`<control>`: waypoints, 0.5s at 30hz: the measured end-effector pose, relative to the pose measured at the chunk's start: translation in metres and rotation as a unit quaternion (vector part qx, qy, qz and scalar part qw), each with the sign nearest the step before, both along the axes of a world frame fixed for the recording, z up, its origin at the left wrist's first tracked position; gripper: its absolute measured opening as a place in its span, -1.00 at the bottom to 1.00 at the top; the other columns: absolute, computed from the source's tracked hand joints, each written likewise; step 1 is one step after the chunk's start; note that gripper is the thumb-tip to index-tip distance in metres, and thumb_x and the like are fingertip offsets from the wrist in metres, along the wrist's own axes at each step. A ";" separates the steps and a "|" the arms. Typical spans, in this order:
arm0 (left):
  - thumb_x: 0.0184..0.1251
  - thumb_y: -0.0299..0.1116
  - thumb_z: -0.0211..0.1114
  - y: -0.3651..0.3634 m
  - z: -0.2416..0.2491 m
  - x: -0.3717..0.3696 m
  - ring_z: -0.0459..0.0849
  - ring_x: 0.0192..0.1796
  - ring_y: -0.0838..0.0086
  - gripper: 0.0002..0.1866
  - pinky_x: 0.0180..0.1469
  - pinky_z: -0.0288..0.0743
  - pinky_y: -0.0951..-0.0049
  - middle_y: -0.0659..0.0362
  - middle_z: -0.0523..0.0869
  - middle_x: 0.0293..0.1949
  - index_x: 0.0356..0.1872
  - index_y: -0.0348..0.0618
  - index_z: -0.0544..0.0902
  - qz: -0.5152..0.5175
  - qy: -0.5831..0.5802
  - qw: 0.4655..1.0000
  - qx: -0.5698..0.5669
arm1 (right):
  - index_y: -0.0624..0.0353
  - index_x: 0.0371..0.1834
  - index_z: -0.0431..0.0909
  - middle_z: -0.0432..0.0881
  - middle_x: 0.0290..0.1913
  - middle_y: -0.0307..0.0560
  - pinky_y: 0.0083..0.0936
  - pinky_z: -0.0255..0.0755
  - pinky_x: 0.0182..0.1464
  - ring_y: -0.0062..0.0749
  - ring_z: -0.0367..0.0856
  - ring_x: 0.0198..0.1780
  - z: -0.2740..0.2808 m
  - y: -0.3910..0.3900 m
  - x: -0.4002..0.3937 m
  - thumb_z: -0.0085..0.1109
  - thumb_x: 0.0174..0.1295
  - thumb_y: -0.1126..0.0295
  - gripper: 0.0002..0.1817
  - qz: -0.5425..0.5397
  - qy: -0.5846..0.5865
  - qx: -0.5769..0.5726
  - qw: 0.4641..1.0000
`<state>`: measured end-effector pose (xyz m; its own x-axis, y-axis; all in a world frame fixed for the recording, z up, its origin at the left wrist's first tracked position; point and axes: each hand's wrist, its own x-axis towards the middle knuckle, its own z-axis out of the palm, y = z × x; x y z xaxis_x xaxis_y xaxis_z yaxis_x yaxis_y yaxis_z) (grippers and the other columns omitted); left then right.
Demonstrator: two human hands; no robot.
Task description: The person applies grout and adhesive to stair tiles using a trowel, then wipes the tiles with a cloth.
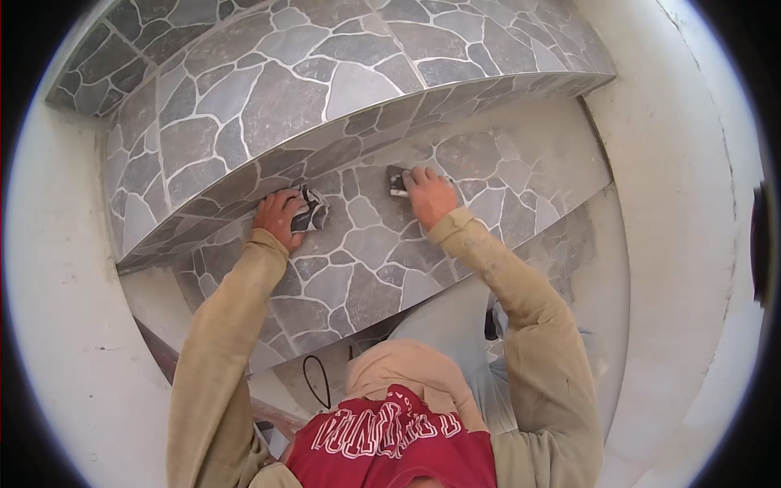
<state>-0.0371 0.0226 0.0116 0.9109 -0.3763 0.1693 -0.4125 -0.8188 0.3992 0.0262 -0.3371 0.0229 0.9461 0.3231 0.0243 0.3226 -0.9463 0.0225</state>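
Observation:
My left hand (278, 216) is closed around a crumpled black-and-white cloth (312, 213), pressed to the stone-patterned tile of a step (370, 244) near the foot of the riser. In my right hand (430, 196) is a small dark block with a pale edge (398, 180), gripped at its right end and resting on the same tile. Pale lines run between the grey stone shapes. Around and to the right of my right hand, a dusty light film (537, 142) covers part of the pattern.
A curved upper step (277, 98) with a thin edge rises ahead. White walls (679, 244) flank both sides. Below the tread's front edge lies a lower step (561, 252), partly dusty. A dark loop of cord (317, 381) shows near my body.

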 end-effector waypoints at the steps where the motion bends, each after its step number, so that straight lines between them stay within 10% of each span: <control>1: -0.23 -0.38 0.49 -0.001 0.000 -0.001 0.50 0.16 0.13 -0.43 0.19 0.36 0.09 0.17 0.56 0.12 -0.02 0.02 0.61 0.000 0.002 1.000 -0.003 | 0.02 0.09 0.62 0.57 0.05 -0.02 -0.07 0.56 -0.01 -0.03 0.58 0.06 0.000 0.002 -0.009 0.03 0.23 0.44 -0.64 0.062 0.000 0.027 0.998; 4: -0.23 -0.38 0.49 0.001 -0.001 -0.002 0.50 0.16 0.13 -0.43 0.20 0.36 0.10 0.18 0.55 0.13 -0.01 0.03 0.61 0.008 -0.011 1.000 -0.011 | 0.05 0.02 0.63 0.60 0.02 -0.01 -0.09 0.56 0.05 -0.07 0.57 0.14 -0.009 -0.053 0.047 0.01 0.26 0.37 -0.69 -0.107 -0.037 -0.016 0.993; 11: -0.22 -0.36 0.49 0.001 -0.002 -0.001 0.49 0.19 0.14 -0.43 0.21 0.36 0.08 0.18 0.55 0.13 0.00 0.02 0.61 0.013 0.002 1.000 -0.002 | 0.04 -0.02 0.66 0.61 -0.01 -0.04 -0.03 0.55 0.09 -0.07 0.56 0.14 -0.009 -0.051 0.032 0.03 0.26 0.36 -0.71 0.034 -0.047 -0.015 0.998; 15: -0.23 -0.37 0.48 0.003 -0.008 -0.003 0.48 0.20 0.13 -0.42 0.22 0.36 0.08 0.17 0.55 0.14 0.00 0.03 0.61 0.010 0.002 1.000 -0.002 | 0.04 -0.11 0.67 0.60 -0.02 -0.10 -0.01 0.57 0.07 -0.12 0.59 0.11 0.003 -0.033 0.026 0.03 0.26 0.34 -0.76 -0.056 0.018 0.015 0.998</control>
